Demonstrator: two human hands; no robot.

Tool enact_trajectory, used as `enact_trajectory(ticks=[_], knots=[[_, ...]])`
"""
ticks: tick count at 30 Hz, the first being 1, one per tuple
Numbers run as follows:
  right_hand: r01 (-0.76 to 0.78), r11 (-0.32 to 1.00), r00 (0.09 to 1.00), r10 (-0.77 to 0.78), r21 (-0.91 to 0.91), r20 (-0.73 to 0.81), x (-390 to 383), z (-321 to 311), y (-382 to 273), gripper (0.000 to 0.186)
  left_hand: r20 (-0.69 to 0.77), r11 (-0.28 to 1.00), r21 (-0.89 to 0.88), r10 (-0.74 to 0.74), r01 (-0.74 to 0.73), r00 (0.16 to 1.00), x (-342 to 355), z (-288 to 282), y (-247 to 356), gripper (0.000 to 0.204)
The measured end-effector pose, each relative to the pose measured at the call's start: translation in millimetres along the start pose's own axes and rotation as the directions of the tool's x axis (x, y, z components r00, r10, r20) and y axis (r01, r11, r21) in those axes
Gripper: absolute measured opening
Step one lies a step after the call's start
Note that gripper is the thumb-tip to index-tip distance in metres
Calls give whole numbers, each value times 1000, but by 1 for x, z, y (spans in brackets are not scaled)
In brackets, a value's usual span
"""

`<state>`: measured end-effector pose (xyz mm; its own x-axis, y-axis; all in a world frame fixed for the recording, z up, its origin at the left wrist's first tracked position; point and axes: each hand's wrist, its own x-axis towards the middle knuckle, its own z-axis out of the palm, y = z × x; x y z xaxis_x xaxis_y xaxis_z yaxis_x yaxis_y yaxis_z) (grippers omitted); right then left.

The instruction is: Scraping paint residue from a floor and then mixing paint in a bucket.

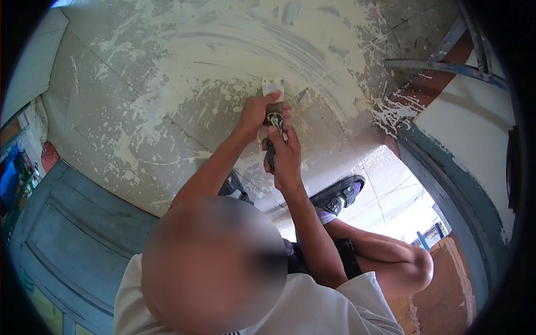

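Both my hands are on a paint scraper (pixel 273 82) with a pale, smeared metal blade and a dark handle. My left hand (pixel 254 116) grips it at the blade, thumb lying across the face. My right hand (pixel 286 151) is wrapped around the handle just below. The blade points away from me over a tiled floor (pixel 95 128) streaked and spattered with cream paint (pixel 234 39); whether it touches the floor I cannot tell.
A blue-gray panelled door (pixel 75 218) is at lower left. At right stand a gray doorframe (pixel 458 206), a white wall (pixel 458 134) and metal bars (pixel 441 66). My sandalled foot (pixel 340 195) rests below my hands. Brown boarding (pixel 446 273) lies at lower right.
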<state>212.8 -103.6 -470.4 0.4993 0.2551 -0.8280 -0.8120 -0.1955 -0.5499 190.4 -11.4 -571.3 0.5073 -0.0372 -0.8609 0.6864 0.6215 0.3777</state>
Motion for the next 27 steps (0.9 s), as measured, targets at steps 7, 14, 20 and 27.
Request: enact_trajectory(ticks=[7,14,20,27], knots=[[-22,995,995,12,-98,-94,-18,-23,38,23,-84,995,-97,-13,5,996,-43,25,9,30],[-84,995,996,82,-53,-37,-35,-18,43,25,-161,977,-196,50,-82,986,-29,19,-28,39],[-60,996,998,59,60,17,-4,19,7,23,-195,982,-144,92,-121,977,-26,4,37,38],[-166,973,986,161,160,45,-16,26,6,22,-215,981,-150,86,-120,973,-15,-6,-40,38]])
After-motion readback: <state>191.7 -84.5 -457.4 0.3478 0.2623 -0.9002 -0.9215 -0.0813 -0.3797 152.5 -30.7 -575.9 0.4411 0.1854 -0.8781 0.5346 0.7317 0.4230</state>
